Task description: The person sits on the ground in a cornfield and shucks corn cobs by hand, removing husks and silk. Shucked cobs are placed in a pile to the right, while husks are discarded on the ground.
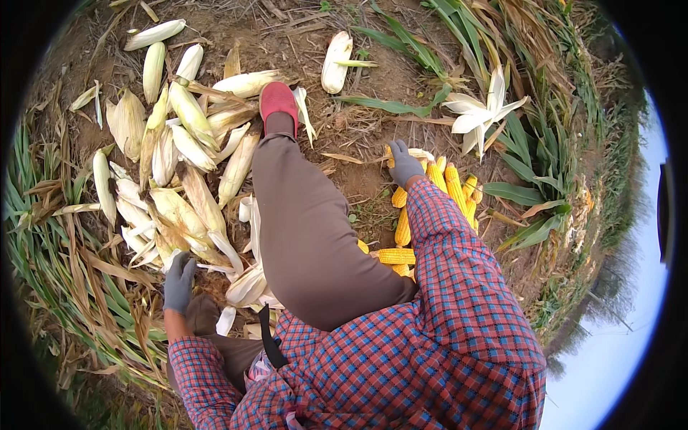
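Observation:
My left hand (179, 284), in a grey glove, is at the near edge of a heap of corn ears in pale husks (180, 212). A whitish piece of husk (171, 261) lies at its fingertips; whether they grip it is unclear. On the other side, my right hand (405, 164), also gloved, is closed over a husked yellow ear of corn (389, 157), mostly hidden by the fingers. Bare yellow ears (454, 185) lie in a pile beside and below that hand, partly behind my sleeve.
My bent leg (306, 215), ending in a red shoe (279, 102), separates the two heaps. A lone husked-looking pale ear (337, 62) lies ahead on the soil. An opened, star-shaped husk (486, 114) rests among cut corn stalks (529, 145) at the right. More stalks (59, 252) line the left.

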